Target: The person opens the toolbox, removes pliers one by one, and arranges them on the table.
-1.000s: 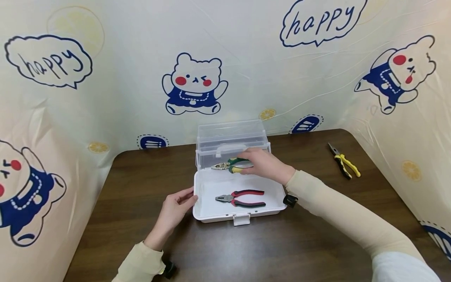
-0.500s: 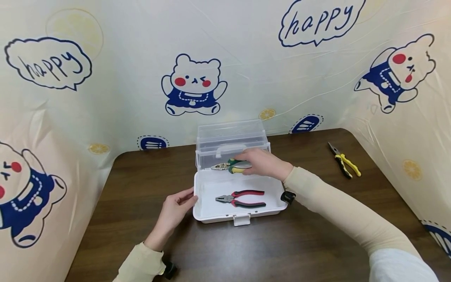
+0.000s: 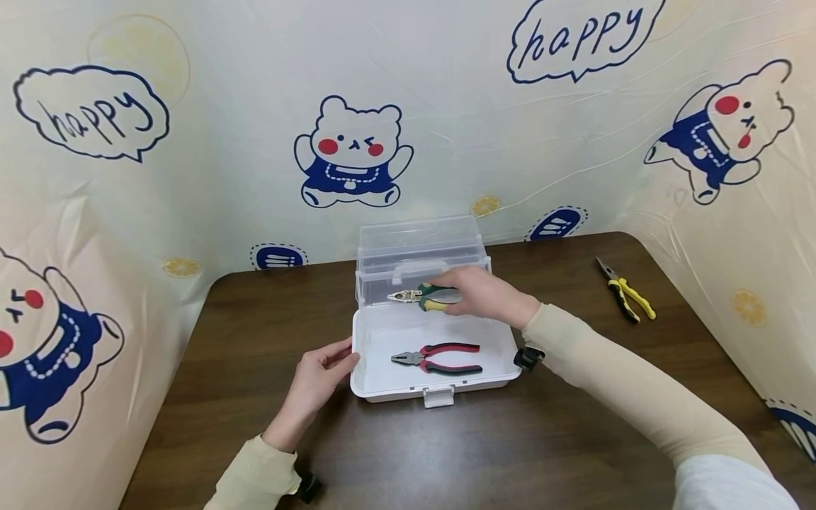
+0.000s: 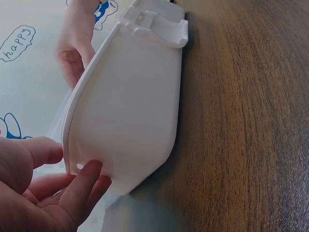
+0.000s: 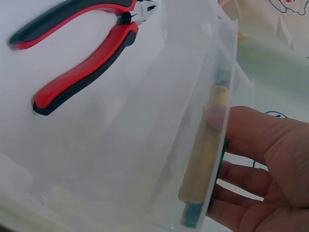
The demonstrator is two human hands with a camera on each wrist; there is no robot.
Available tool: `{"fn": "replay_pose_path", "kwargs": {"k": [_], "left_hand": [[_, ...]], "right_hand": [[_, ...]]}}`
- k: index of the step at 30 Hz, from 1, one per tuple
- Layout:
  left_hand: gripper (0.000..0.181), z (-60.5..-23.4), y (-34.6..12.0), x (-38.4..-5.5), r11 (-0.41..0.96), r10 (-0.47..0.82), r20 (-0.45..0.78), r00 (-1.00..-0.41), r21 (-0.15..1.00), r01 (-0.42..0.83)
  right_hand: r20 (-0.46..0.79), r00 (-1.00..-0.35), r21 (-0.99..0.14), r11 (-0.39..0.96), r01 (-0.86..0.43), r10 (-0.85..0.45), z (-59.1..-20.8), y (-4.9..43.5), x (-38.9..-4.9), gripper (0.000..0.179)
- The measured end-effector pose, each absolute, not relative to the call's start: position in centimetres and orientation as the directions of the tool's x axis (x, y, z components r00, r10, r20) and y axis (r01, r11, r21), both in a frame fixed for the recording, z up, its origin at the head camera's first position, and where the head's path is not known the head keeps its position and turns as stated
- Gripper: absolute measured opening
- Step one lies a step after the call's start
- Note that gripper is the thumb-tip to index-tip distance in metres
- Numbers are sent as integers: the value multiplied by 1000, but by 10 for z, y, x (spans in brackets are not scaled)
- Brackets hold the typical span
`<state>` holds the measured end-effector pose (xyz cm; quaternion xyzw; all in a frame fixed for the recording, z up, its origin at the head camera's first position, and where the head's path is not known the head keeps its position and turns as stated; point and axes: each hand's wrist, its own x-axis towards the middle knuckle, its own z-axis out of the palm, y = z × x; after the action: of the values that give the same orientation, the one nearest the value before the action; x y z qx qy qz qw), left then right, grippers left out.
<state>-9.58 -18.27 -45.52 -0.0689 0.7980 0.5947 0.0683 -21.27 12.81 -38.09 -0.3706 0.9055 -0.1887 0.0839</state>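
Note:
My right hand [image 3: 487, 294] holds a pair of green-and-yellow pliers [image 3: 428, 297] above the back edge of a white plastic toolbox [image 3: 376, 392]. The metal jaws point left. In the right wrist view the pale yellow handle [image 5: 205, 150] shows beside the thumb, partly blurred by clear plastic. My left hand [image 3: 316, 379] grips the toolbox's left rim; the left wrist view shows the thumb [image 4: 46, 151] at the rim and fingers on the outer wall. Red-and-black pliers [image 3: 423, 358] lie flat inside the toolbox, jaws to the left.
The toolbox's clear lid [image 3: 421, 244] stands raised at the back, near the patterned cloth [image 3: 242, 142]. Yellow-and-black long-nose pliers [image 3: 625, 290] lie on the brown wooden table [image 3: 542, 439] at the far right. A white latch [image 3: 438, 397] hangs at the toolbox's front.
The green-and-yellow pliers have shifted slightly up and to the right with my right hand. My left hand stays on the rim, and the red-and-black pliers have not moved.

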Motion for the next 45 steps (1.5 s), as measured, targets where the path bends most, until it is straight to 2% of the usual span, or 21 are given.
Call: {"fn": "replay_pose_path", "kwargs": {"k": [6, 17, 31, 45], "left_hand": [[43, -456, -183, -98, 282, -21, -195, -981, 940, -193], [44, -454, -184, -96, 289, -17, -192, -981, 939, -189], [45, -453, -185, -96, 290, -7, -184, -983, 940, -178], [43, -455, -185, -97, 297, -8, -178, -984, 939, -172]], "right_hand": [[-12, -739, -413, 676, -610, -674, -371, 142, -210, 55], [79, -782, -409, 696, -591, -618, -360, 177, -198, 54], [42, -891, -408, 806, -428, -452, -366, 229, -183, 58], [4, -939, -419, 852, -315, -345, -381, 277, -168, 60]]}}
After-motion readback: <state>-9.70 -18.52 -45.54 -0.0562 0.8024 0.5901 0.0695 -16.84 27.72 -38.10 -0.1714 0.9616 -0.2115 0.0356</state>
